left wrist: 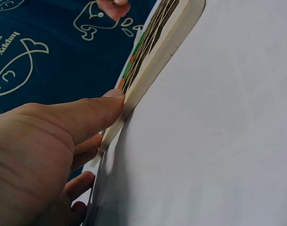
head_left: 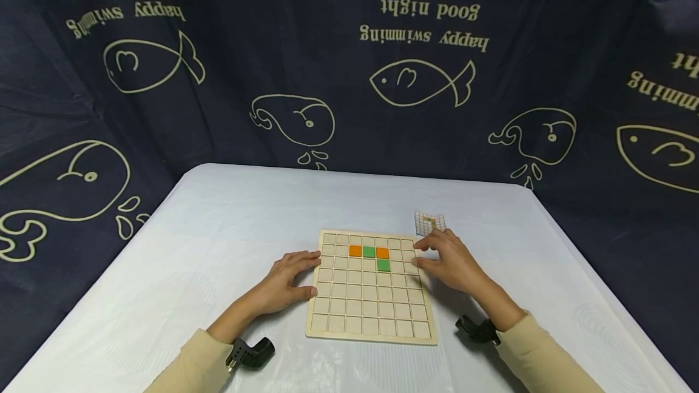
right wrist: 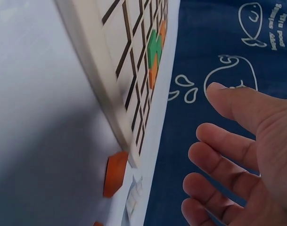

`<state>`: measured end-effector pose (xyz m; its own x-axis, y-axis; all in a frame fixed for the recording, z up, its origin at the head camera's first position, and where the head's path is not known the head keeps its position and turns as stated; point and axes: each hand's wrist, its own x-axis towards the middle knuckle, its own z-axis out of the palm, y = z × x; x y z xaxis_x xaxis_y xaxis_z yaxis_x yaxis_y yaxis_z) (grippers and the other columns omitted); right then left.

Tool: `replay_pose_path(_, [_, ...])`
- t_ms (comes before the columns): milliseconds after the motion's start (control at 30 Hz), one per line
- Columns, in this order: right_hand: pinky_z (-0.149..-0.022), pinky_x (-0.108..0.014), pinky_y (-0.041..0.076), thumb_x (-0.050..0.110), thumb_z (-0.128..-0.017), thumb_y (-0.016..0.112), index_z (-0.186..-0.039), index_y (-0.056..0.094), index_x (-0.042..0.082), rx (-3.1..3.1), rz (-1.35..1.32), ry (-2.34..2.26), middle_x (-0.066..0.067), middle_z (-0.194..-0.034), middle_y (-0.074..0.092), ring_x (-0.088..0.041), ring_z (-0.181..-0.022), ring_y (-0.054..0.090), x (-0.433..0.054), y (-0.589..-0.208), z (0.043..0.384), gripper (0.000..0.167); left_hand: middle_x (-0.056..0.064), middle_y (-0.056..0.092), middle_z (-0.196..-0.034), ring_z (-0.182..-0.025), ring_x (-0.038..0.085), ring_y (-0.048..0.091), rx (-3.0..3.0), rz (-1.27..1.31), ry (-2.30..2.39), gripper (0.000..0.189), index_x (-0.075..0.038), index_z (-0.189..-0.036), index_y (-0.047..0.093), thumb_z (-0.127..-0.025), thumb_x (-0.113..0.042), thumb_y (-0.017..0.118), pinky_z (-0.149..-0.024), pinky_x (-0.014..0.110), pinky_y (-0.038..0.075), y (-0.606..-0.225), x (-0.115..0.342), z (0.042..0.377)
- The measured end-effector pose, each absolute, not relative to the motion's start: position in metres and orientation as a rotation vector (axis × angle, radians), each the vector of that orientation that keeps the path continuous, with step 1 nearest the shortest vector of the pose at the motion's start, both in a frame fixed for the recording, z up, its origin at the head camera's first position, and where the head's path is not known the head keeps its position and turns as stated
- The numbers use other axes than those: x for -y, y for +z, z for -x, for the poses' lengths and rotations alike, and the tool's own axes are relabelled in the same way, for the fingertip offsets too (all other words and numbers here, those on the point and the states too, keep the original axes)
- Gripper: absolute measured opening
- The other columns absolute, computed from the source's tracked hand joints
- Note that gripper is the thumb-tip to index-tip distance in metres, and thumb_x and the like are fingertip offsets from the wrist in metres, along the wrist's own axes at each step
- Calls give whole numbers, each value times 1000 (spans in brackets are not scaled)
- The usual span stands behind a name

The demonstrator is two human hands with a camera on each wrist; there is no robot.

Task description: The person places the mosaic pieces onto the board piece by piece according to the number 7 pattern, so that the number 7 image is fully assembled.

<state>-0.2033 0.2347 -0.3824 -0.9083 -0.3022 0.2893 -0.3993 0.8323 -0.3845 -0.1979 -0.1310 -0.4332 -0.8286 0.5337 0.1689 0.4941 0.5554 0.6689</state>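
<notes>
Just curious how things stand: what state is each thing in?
Wooden grid board: flat, mostly unfilled
Orange tiles: two, in cells
Green tiles: two, in cells
Loose orange piece: outside the board
Picture card: lying beyond board
Left hand: touching board's edge
Right hand: holding nothing

Your left hand (left wrist: pixel 49 136) has its thumb against the edge of the board (left wrist: pixel 155 69), other fingers below. The board appears nearly edge-on over the white table (left wrist: pixel 218 122), bearing orange and green tiles (left wrist: pixel 120 83). Part of your right hand (left wrist: pixel 114 8) shows at the top, before the blue cloth (left wrist: pixel 63 70).

The right wrist view's bottom edge cuts off an orange piece (right wrist: pixel 99 224)
</notes>
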Motion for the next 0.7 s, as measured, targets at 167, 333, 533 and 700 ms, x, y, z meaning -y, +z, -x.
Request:
replay_pose_path(167, [-78, -36, 41, 25, -78, 76, -100, 70, 11, 2771, -541, 643, 0, -93, 62, -18, -88, 50, -244, -384, 201, 27, 6, 39, -150, -140, 32, 28, -2721, -899, 1144, 61, -6, -136, 49, -83, -25, 71, -109, 57, 21, -433, 131, 198])
replay_pose_path(333, [-77, -36, 40, 23, -78, 76, -101, 70, 10, 2772, -519, 663, 0, -94, 62, -18, -89, 49, -252, -385, 201, 27, 7, 39, -150, -140, 33, 29, -2729, -910, 1137, 61, -6, -136, 49, -83, -25, 71, -108, 56, 21, -434, 131, 198])
replay_pose_path(533, [-77, -37, 41, 25, -78, 76, -102, 70, 11, 2791, -507, 660, 0, -94, 62, -19, -91, 50, -259, -387, 200, 28, 9, 40, -149, -139, 35, 30, -2731, -932, 1151, 60, -5, -135, 50, -83, -26, 71, -107, 57, 21, -435, 131, 198])
replay_pose_path(700, [-76, -35, 41, 21, -79, 75, -103, 70, 11, 2805, -527, 660, -1, -95, 62, -18, -91, 49, -265, -387, 199, 26, 9, 41, -149, -139, 35, 31, -2743, -935, 1143, 60, -5, -135, 50, -83, -27, 71, -107, 57, 22, -435, 131, 199])
